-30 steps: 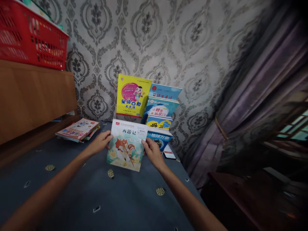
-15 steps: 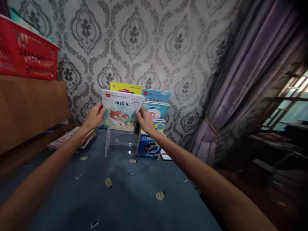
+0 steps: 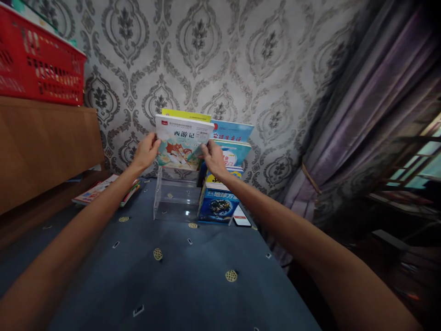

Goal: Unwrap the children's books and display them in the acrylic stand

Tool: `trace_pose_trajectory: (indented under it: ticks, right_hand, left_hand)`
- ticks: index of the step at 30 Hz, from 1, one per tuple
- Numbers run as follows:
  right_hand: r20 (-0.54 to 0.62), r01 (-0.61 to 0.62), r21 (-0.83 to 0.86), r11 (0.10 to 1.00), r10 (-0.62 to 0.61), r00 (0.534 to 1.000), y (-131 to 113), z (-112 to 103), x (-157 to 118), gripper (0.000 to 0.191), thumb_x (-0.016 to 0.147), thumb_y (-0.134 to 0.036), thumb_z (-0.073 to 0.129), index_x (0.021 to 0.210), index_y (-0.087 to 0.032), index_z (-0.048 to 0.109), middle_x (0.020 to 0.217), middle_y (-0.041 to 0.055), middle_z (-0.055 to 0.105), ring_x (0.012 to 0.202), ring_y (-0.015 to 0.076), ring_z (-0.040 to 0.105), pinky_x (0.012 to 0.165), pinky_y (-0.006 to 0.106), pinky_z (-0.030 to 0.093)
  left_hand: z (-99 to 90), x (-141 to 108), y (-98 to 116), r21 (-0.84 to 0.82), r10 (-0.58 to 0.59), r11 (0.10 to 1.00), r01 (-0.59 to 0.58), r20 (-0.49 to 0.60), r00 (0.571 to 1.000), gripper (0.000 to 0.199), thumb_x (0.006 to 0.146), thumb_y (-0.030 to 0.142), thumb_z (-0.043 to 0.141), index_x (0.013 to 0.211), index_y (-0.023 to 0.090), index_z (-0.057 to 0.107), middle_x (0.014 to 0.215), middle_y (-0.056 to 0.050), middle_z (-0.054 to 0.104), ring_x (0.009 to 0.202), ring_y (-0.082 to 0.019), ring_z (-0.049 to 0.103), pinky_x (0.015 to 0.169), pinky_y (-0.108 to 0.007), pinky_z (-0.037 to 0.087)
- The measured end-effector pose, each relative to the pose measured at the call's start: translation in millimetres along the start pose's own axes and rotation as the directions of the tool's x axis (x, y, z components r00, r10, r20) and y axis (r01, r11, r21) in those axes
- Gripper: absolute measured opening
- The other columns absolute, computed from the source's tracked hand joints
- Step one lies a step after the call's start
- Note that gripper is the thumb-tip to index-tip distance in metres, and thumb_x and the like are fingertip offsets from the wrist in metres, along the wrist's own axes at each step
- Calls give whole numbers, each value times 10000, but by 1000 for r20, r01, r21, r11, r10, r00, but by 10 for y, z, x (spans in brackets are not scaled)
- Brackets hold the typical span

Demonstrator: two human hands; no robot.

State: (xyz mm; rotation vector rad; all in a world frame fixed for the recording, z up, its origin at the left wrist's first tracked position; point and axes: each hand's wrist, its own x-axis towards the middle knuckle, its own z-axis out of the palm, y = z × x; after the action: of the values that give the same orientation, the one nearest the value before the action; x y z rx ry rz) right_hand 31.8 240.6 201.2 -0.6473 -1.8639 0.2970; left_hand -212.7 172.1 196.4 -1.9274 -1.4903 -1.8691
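Observation:
A white book with an orange and green picture point(image 3: 179, 145) is held upright between my two hands. My left hand point(image 3: 147, 149) pinches its left edge, and my right hand point(image 3: 212, 157) grips its right edge. Behind it the top of a yellow book point(image 3: 186, 115) shows. Below the white book is a clear stepped rack point(image 3: 175, 202), its lower left tiers bare. On the rack's right side stand a light blue book point(image 3: 236, 130), a teal book point(image 3: 241, 149), a yellow and blue book point(image 3: 236, 173) and a dark blue book with a globe point(image 3: 218, 207).
A pile of books point(image 3: 99, 189) lies on the blue patterned cloth point(image 3: 193, 280) at the left. Right of the rack is a phone point(image 3: 241, 217). A red basket point(image 3: 51, 64) sits on a wooden cabinet point(image 3: 51, 147); a purple curtain point(image 3: 341, 124) hangs at the right.
Both hands and the white book have shifted slightly up and to the right relative to the rack, covering more of the yellow book. The view has tilted a little, and more of the phone shows.

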Motion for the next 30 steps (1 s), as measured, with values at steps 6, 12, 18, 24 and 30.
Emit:
trace_pose_trajectory:
  ticks: [6,12,18,24,30]
  right_hand:
    - [-19,13,0,1000,-13,1000,95,-30,44,253,977,-419,425,1011,-202,552,922,72,625,884,233,599,805,393,522]
    - [22,-10,-9,1000,10,1000,175,-32,14,280,973,-445,443,1037,-202,564,934,75,634,889,242,610,791,392,532]
    - [30,-28,-31,999,29,999,241,63,-58,275,960,-460,466,1002,-211,574,860,63,623,861,250,613,770,392,536]
    - [26,-76,-70,995,78,997,227,135,-83,185,947,-375,467,950,-216,562,852,73,636,834,254,630,758,391,531]
    - [27,-77,-110,991,81,996,147,137,-106,162,924,-292,421,1009,-201,523,870,94,647,800,251,629,742,366,509]
  left_hand:
    - [82,12,-42,-121,5,993,0,40,999,216,887,322,546,1024,168,611,857,-29,610,780,-182,602,730,-370,601]
    - [134,15,-160,-156,-28,987,40,77,997,162,875,291,547,978,182,607,868,-29,615,782,-182,611,742,-386,610]
    - [168,-30,-282,-112,-49,992,56,66,997,121,859,300,540,854,180,557,787,-13,571,654,-141,590,583,-283,585]
    - [197,-39,-311,-54,-69,996,72,55,996,131,851,311,515,834,182,531,743,3,529,591,-130,575,512,-243,543]
    - [234,9,-344,-78,-83,993,87,55,995,144,839,326,514,822,183,524,763,-4,523,631,-133,553,518,-236,539]
